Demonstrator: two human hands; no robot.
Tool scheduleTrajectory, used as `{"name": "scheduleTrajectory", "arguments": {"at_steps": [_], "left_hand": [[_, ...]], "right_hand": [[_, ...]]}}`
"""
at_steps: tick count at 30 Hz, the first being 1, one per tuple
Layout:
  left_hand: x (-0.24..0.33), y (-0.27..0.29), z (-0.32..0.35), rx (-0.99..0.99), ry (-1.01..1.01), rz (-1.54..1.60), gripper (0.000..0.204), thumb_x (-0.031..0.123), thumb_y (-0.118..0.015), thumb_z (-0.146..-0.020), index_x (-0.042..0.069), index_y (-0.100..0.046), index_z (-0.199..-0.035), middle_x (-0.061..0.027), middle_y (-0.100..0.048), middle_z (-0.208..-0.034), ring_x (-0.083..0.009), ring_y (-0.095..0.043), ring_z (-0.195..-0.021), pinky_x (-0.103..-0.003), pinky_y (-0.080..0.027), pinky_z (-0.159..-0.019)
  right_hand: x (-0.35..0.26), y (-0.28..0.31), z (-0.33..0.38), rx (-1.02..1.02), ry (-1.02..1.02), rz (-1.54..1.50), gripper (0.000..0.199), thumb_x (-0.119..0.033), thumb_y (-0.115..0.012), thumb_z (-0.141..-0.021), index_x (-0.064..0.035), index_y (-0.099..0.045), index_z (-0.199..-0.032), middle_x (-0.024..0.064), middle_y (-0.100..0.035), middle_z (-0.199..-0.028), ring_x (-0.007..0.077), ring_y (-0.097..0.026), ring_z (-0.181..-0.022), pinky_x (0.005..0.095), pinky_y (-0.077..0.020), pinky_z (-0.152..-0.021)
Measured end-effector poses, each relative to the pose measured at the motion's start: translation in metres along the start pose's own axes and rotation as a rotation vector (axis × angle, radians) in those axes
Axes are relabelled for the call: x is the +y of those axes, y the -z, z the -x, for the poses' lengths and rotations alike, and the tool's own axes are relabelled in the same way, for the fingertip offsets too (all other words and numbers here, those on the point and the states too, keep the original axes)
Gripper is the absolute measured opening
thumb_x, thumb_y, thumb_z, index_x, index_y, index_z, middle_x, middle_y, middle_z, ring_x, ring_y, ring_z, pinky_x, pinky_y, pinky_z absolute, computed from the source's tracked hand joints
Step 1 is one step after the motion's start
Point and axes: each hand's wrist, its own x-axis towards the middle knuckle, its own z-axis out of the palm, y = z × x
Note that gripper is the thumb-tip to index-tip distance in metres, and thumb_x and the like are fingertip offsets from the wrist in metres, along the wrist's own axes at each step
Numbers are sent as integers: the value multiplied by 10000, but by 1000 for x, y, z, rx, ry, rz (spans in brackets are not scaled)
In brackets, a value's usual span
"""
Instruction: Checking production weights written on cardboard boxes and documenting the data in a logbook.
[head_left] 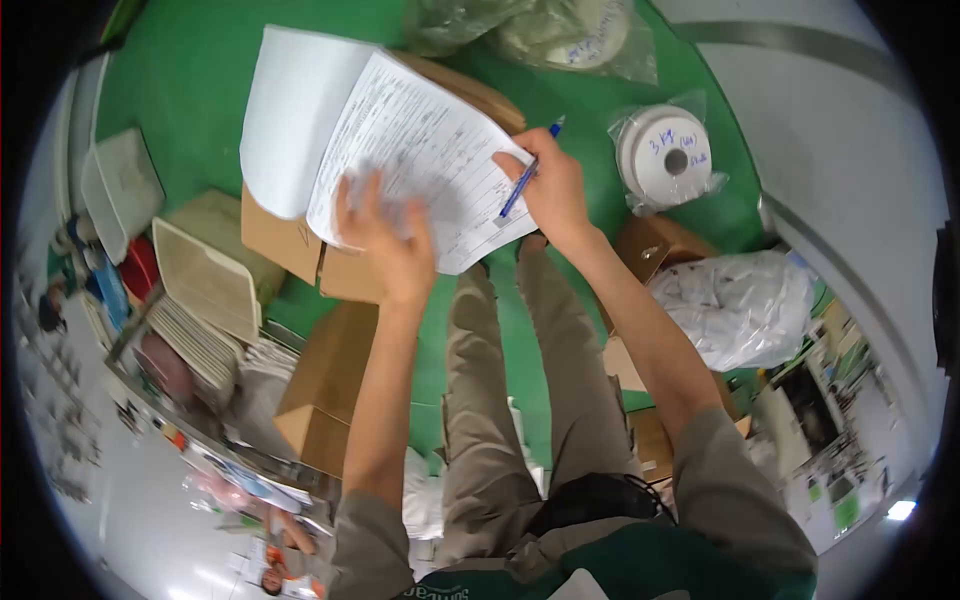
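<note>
A stack of printed paper sheets [410, 140], with a white page [300, 110] folded over to the left, lies over a cardboard box. My right hand [558, 195] is closed at the right edge of the sheets, holding a blue pen [520, 185] that slants across the paper. The thumb rests on the top sheet. Over the lower left part of the printed sheet is my left hand [390, 245], its fingers spread and blurred by motion. Whether those fingertips touch the paper I cannot tell.
A white spool [650, 155] in a clear bag stands on the green floor [190, 90] at right; another bagged roll [600, 35] lies at the top. Cardboard boxes [335, 375] flank my legs. Plastic bins [205, 275] are at left, a white plastic bag [740, 305] at right.
</note>
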Motion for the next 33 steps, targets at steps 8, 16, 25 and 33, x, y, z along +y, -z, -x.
{"name": "scheduleTrajectory", "arguments": {"at_steps": [8, 16, 25, 33], "left_hand": [[-23, -40, 5, -164, -51, -179, 750, 488, -682, -795, 156, -439, -1421, -100, -289, -1541, -286, -239, -1430, -598, -120, -1106], [-29, -41, 17, -177, -111, -169, 747, 518, -669, -790, 174, -448, -1415, -38, -345, -1525, -213, -316, -1406, -523, -142, -1126], [-31, -50, 20, -183, -88, -189, 696, 534, -657, -775, 323, -461, -1408, -7, -340, -1528, -180, -325, -1399, -507, -156, -1133], [-30, -54, 17, -173, -82, -175, 659, 531, -651, -769, 375, -481, -1386, -9, -345, -1523, -183, -336, -1391, -517, -174, -1123]], "right_hand": [[11, -3, -1, 25, 162, 2, 247, -155, -731, -839, -42, -619, -1029, 75, -626, -747, 173, -592, -638, 295, -467, -573], [-2, 21, -8, 136, 498, -275, 488, -422, -390, -1013, 25, -494, -1176, 105, -578, -889, 171, -567, -764, 333, -534, -694], [-8, -37, -24, -126, 146, -560, 145, -83, -665, -886, 6, -571, -951, 73, -631, -809, 119, -625, -610, 239, -509, -548], [19, -56, -34, 0, 476, -218, 105, -54, -710, -810, -10, -617, -832, 23, -629, -718, 57, -545, -573, 207, -448, -516]]}}
